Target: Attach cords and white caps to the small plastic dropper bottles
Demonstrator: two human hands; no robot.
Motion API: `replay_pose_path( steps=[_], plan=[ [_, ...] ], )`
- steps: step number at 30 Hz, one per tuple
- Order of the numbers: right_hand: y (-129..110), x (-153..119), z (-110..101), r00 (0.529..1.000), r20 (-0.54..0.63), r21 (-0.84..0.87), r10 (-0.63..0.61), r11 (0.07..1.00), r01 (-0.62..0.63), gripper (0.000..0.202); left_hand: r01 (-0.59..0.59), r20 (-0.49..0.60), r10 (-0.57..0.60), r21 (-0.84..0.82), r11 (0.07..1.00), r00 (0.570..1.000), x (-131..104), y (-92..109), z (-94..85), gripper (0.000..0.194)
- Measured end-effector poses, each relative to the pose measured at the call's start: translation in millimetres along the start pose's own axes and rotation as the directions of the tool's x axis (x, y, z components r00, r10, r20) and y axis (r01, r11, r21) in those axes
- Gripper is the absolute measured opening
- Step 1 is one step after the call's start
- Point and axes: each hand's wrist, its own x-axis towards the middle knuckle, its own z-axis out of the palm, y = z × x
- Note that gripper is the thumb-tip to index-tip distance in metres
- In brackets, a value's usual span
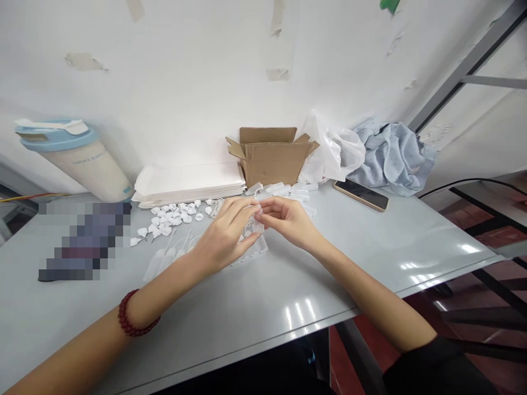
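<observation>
My right hand (290, 219) pinches a small clear plastic bottle (258, 225) between thumb and fingers; the fingers partly hide it. Close against those fingertips, my left hand (226, 233) has its fingers stretched out and its thumb held apart, and no thing shows in its grip. Below and behind the hands lie more clear bottles (255, 249), partly covered. To the left, a row of clear bottles with thin tips (158, 260) lies on the table, partly behind my left forearm. Small white caps (167, 219) are heaped beyond it, some with thin needle-like tips.
Behind the hands are an open cardboard box (272, 162), loose clear bottles (284, 191) and a white plastic bag (331, 148). A phone (360, 195) lies by a blue cloth (395, 156). Stacked white sheets (189, 184) and a large tumbler (82, 162) stand at the back left.
</observation>
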Motion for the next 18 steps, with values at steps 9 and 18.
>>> replay_pose_path(
  steps=[9, 18],
  plan=[
    [-7.5, -0.6, -1.1, 0.998, 0.002, 0.038, 0.057, 0.998, -0.057, 0.015, 0.097, -0.042, -0.099, -0.044, 0.994, 0.994, 1.0, 3.6, 1.8, 0.040],
    [-4.3, 0.9, -7.7, 0.992, 0.103, 0.130, 0.080, 0.987, -0.093, 0.016, 0.183, -0.035, -0.185, -0.043, 0.982, 0.982, 0.3, 6.9, 0.7, 0.037]
  ],
)
